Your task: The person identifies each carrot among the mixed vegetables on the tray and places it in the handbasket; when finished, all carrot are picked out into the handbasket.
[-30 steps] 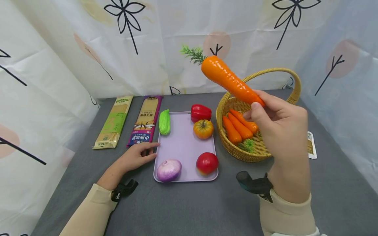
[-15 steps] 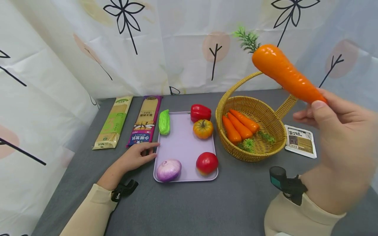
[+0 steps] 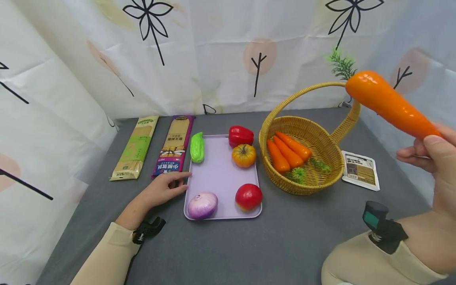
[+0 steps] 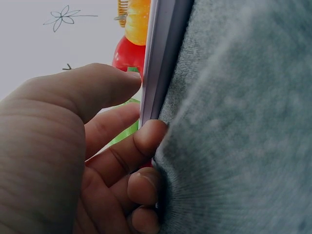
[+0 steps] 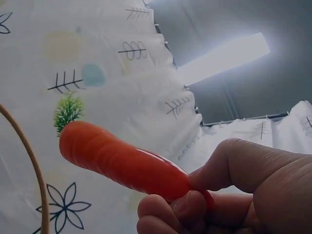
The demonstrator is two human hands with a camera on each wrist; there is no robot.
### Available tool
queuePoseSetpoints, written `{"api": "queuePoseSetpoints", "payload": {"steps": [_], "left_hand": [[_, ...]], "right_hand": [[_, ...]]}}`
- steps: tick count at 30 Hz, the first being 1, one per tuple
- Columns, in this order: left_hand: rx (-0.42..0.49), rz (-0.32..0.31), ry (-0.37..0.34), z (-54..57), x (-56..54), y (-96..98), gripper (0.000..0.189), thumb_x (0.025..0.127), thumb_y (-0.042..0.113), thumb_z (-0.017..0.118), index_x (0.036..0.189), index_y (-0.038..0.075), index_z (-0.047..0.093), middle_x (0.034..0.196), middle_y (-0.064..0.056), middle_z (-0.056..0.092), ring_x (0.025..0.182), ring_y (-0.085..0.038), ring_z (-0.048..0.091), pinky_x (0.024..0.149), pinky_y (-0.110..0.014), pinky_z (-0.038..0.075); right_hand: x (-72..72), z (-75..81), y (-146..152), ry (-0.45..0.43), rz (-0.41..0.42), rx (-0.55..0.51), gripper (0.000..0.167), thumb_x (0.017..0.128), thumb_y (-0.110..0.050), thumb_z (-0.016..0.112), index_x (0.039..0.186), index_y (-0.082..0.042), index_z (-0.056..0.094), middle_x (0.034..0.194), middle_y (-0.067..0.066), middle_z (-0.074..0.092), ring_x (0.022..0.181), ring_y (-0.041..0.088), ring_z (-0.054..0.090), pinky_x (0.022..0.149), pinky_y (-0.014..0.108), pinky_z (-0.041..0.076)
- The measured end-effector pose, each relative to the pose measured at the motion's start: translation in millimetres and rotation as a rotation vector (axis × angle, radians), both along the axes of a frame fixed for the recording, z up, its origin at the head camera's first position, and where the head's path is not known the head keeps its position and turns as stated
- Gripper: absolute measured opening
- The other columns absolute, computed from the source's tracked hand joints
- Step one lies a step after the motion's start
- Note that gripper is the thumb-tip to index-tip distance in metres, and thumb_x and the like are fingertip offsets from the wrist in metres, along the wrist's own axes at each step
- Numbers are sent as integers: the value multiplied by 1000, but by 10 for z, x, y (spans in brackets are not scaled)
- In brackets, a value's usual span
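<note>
At the right edge of the head view, my right hand [image 3: 441,166] pinches an orange carrot [image 3: 392,103] by its narrow end. The carrot is raised, its green top pointing up and left; the right wrist view shows thumb and fingers at the tip. My left hand [image 3: 165,190] rests on the table beside the lilac tray [image 3: 222,180], thumb and fingertips touching its left edge. On the tray are a purple onion [image 3: 202,205], a round red fruit or vegetable [image 3: 248,196], a small orange pumpkin [image 3: 244,155], a red bell pepper [image 3: 240,135] and a bumpy green vegetable [image 3: 197,147].
Right of the tray stands a wicker basket [image 3: 325,146] with a tall handle and three carrots [image 3: 288,152] inside. A flat white packet [image 3: 360,170] lies beyond it. Two noodle packs, green [image 3: 135,148] and purple [image 3: 173,146], lie left. Patterned curtains surround the table.
My right hand has carried the carrot rightward from above the basket to the right side, past the handle, dipping slightly lately. The left hand and the tray have stayed in place.
</note>
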State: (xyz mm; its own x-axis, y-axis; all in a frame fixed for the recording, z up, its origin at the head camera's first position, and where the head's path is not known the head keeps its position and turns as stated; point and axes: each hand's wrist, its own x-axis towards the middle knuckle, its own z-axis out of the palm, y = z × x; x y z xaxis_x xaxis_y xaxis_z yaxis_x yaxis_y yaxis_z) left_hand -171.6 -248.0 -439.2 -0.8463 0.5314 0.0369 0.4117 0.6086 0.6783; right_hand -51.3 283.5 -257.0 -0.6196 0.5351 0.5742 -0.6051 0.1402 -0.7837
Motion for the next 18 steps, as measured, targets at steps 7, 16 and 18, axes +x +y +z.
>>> {"api": "queuePoseSetpoints", "payload": {"steps": [7, 16, 18], "left_hand": [[6, -7, 0, 2, 0, -2, 42, 97, 23, 73, 138, 13, 66, 89, 5, 57, 74, -15, 53, 62, -28, 42], [6, -4, -6, 12, 7, -3, 41, 98, 22, 73, 137, 13, 66, 89, 4, 57, 74, -15, 52, 62, -28, 41], [5, -4, -6, 15, 5, -3, 41, 98, 22, 73, 137, 13, 66, 89, 4, 57, 74, -15, 52, 63, -28, 41]], "right_hand": [[4, -170, 405, -220, -18, -19, 20, 101, 6, 53, 105, -1, 71, 74, 8, 50, 58, 8, 65, 63, 13, 51], [-99, -153, 358, -224, 51, -182, 14, 96, 8, 64, 99, 3, 77, 65, 9, 62, 53, 12, 69, 54, 19, 52], [-110, -152, 363, -252, 105, -163, 18, 97, 7, 62, 99, -1, 78, 66, 7, 63, 54, 12, 70, 55, 18, 52]]}}
